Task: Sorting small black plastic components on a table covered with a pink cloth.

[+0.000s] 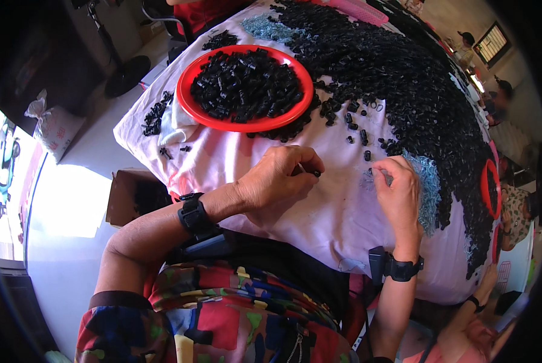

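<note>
My left hand (280,176) is over the pale pink cloth (313,209), thumb and forefinger pinched on a small black plastic piece (317,173). To its right, my right hand (399,184) has thumb and fingertips closed together. A tiny dark spot shows at those fingertips, too small to name. Between and beyond the hands lie several loose black cylindrical pieces (364,138). A red round tray (183,91) heaped with the same black pieces (247,85) stands beyond my left hand.
A wide heap of black pieces (398,78) covers the far and right side of the cloth. Bluish shredded strands (427,187) lie beside my right hand. At the left below the table stands a cardboard box (118,196). Other people sit around the far and right edges.
</note>
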{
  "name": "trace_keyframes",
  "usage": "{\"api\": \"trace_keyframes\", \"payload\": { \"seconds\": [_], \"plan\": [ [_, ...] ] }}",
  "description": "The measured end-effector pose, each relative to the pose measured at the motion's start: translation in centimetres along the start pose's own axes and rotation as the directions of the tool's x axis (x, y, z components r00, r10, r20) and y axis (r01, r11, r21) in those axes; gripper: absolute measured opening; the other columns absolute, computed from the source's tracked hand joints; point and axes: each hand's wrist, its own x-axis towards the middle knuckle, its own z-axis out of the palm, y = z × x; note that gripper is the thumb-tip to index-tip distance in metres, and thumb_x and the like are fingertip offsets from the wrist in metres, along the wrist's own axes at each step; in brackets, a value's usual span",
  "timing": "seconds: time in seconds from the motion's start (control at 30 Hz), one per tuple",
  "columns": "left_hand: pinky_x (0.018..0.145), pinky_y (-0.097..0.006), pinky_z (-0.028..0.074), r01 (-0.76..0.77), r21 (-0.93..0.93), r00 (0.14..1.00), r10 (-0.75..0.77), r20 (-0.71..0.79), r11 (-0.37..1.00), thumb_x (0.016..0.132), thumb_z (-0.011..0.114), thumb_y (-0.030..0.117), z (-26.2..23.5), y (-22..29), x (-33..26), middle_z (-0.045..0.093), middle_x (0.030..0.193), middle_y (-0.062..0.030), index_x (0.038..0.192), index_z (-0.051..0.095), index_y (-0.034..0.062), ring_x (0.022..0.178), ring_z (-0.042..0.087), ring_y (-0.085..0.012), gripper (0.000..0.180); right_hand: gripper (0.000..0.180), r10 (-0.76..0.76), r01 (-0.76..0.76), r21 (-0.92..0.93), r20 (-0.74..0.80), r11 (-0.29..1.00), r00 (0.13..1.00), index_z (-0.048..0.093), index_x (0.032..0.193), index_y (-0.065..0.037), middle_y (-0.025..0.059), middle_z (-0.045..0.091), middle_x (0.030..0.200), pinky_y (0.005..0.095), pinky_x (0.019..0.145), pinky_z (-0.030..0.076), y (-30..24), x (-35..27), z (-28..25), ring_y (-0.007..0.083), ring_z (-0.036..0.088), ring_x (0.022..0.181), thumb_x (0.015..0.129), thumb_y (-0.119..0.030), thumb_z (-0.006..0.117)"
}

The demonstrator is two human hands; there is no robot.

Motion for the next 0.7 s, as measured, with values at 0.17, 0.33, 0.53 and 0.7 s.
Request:
{"api": "trace_keyframes", "payload": {
  "seconds": [0.17, 0.33, 0.53, 0.7],
  "plan": [
    [0.072, -0.026, 0.054, -0.008, 0.022, 0.999, 0.009, -0.049, 1.000, 0.096, 0.067, 0.008, 0.3, -0.6, -0.2, 0.069, 0.094, -0.0042, 0.122, 0.066, -0.0017, 0.080, 0.066, -0.0085, 0.028, 0.011, 0.101, -0.106, 0.062, 0.072, 0.992, 0.992, 0.073, 0.096, -0.004, 0.0131, 0.071, 0.090, 0.0437, 0.077, 0.052, -0.5, -0.9, -0.5, 0.0347, 0.067, 0.085, 0.086, -0.007, 0.072],
    [0.074, -0.025, 0.055, -0.045, -0.205, 0.999, 0.039, -0.034, 0.978, 0.098, 0.066, 0.009, 0.9, -1.0, -0.4, 0.069, 0.096, -0.0017, 0.122, 0.067, -0.0010, 0.084, 0.066, -0.0063, 0.025, 0.012, 0.017, -0.018, 0.006, 0.159, 1.000, 0.987, 0.074, 0.097, -0.004, 0.0140, 0.071, 0.091, 0.0440, 0.077, 0.053, -1.9, -1.1, 0.1, 0.0355, 0.067, 0.085, 0.086, -0.009, 0.072],
    [0.080, -0.024, 0.056, 0.019, -0.299, 0.999, -0.006, 0.043, 0.954, 0.101, 0.065, 0.009, 0.8, -0.6, -0.3, 0.069, 0.098, -0.0002, 0.121, 0.068, -0.0013, 0.088, 0.067, -0.0062, 0.023, 0.015, -0.020, 0.020, 0.005, 0.119, 1.000, 0.993, 0.075, 0.101, -0.004, 0.0146, 0.072, 0.094, 0.0430, 0.075, 0.054, -2.4, -1.4, 0.3, 0.0358, 0.068, 0.084, 0.086, -0.005, 0.071],
    [0.081, -0.025, 0.057, -0.032, -0.309, 0.999, 0.030, -0.012, 0.950, 0.100, 0.066, 0.008, 1.5, -1.1, -0.2, 0.069, 0.100, -0.0019, 0.119, 0.067, -0.0016, 0.089, 0.067, -0.0075, 0.022, 0.016, 0.055, -0.055, 0.370, 0.012, 0.927, 0.998, 0.076, 0.107, -0.003, 0.0091, 0.074, 0.096, 0.0281, 0.062, 0.051, -5.0, -1.4, -0.3, 0.0154, 0.067, 0.076, 0.094, -0.002, 0.067]
  ]
}}
